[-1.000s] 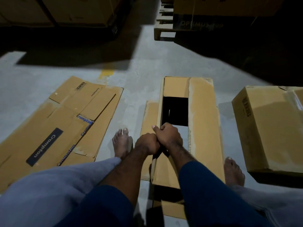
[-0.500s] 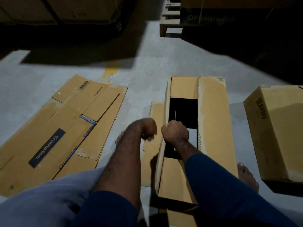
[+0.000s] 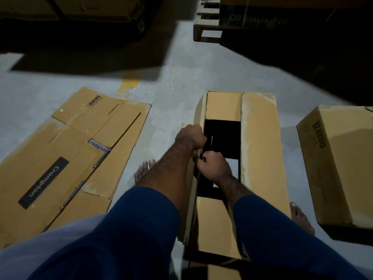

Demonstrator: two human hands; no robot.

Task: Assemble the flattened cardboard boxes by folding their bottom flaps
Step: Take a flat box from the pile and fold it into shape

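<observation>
Head view shows left hand (image 3: 190, 137) and right hand (image 3: 215, 167) with fingers curled round the upright left flap (image 3: 199, 110) of the cardboard box (image 3: 260, 150) on the floor (image 3: 171, 93)

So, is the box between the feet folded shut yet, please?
Not yet: the box shows a dark central gap, and the left hand and right hand grip its raised left flap.

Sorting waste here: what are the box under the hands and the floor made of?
The box: brown corrugated cardboard, matte; fluting shows along its cut edges. The floor: looks like grey concrete, smooth and slightly mottled, possibly painted.
</observation>
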